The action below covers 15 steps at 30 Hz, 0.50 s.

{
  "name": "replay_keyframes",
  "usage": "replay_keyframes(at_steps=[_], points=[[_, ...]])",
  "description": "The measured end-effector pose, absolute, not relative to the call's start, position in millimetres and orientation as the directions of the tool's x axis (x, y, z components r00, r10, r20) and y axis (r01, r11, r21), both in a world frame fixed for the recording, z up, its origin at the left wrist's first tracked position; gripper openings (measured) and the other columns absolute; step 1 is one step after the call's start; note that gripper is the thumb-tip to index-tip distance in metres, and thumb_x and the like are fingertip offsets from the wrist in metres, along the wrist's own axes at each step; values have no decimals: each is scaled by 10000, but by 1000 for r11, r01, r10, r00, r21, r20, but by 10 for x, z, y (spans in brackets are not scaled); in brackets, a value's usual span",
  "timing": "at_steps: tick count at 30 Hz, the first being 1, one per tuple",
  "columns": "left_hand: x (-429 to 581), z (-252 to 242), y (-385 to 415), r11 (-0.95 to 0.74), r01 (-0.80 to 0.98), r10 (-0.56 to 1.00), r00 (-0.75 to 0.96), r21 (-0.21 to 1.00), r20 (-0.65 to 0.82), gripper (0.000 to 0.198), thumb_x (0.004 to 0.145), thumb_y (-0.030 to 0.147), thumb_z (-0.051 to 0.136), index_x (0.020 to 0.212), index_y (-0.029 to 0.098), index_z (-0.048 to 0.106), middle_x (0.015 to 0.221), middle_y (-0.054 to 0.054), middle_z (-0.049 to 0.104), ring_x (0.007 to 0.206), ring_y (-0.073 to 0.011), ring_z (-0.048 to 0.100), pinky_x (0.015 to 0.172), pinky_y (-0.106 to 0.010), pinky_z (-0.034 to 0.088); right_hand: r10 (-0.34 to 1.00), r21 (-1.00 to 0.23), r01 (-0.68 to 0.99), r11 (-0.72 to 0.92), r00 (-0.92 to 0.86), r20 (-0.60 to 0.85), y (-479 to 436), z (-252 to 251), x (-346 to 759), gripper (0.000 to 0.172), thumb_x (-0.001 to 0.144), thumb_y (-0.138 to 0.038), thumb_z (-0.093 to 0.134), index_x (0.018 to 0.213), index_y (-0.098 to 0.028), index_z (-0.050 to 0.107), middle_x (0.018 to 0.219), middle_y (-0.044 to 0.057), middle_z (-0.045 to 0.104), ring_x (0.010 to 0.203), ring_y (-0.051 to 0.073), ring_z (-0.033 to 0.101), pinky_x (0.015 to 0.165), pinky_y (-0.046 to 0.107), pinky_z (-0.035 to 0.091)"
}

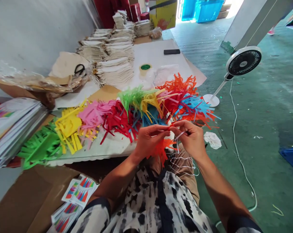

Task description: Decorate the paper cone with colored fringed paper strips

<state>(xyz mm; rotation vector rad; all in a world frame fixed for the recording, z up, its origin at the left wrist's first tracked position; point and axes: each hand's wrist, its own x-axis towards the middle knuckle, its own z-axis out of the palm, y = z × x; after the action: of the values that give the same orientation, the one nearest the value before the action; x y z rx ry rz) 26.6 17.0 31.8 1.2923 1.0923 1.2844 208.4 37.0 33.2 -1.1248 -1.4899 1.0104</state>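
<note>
My left hand [152, 137] and my right hand [190, 136] meet over my lap, both closed in a pinch at the top of an orange paper tassel [162, 152]. The tassel's strips hang down below my left hand. White string [185, 165] trails from my fingers in loose loops over my trousers. Just beyond my hands, on the table edge, lies a row of fringed paper tassels in red [118, 118], pink [95, 111], yellow [69, 126], green [39, 142], blue [197, 105] and orange [180, 84].
Stacks of off-white bundles [116, 69] fill the table's back. A tape roll [145, 67], a black phone-like slab [172, 51] and scissors [80, 69] lie nearby. Printed cards [73, 197] rest in a cardboard box at lower left. A fan [244, 61] stands right, its cable [236, 139] across the floor.
</note>
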Motion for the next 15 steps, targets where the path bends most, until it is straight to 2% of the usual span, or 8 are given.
replay_keyframes(at_steps=[4, 7, 9, 10, 15], points=[[225, 354, 172, -86, -133, 995, 35, 987, 91, 241, 805, 353, 903, 955, 196, 798, 929, -30, 823, 872, -178, 793, 839, -275, 630, 972, -959, 171, 225, -105, 209, 363, 325, 2049, 263, 895, -483, 795, 925, -222, 789, 575, -72, 408, 544, 103, 347, 531, 266, 268], [154, 415, 202, 102, -237, 973, 228, 966, -47, 268, 827, 372, 887, 940, 178, 739, 936, -36, 796, 842, -167, 767, 821, -279, 608, 976, -967, 167, 194, -134, 173, 387, 298, 2029, 283, 901, -503, 781, 938, -223, 781, 593, -66, 430, 553, 111, 372, 532, 274, 277], [109, 432, 237, 257, -274, 918, 369, 927, -145, 297, 856, 413, 857, 936, 167, 710, 887, -32, 765, 741, -143, 725, 739, -266, 584, 976, -965, 190, 182, -156, 153, 431, 270, 2042, 307, 907, -524, 765, 961, -221, 768, 610, -62, 448, 564, 117, 385, 540, 279, 284], [94, 428, 258, 295, -291, 906, 388, 910, -169, 309, 864, 429, 846, 925, 163, 702, 861, -25, 747, 697, -125, 695, 704, -250, 562, 975, -960, 217, 176, -170, 141, 463, 255, 2060, 315, 914, -530, 753, 975, -221, 758, 616, -60, 460, 568, 121, 395, 547, 281, 289], [126, 335, 346, 199, -279, 975, 156, 939, -160, 315, 856, 430, 849, 878, 154, 698, 807, 0, 703, 684, -85, 611, 667, -198, 475, 966, -936, 320, 145, -250, 64, 646, 215, 2189, 381, 1007, -550, 593, 859, -208, 672, 677, -16, 598, 613, 140, 499, 585, 282, 346]])
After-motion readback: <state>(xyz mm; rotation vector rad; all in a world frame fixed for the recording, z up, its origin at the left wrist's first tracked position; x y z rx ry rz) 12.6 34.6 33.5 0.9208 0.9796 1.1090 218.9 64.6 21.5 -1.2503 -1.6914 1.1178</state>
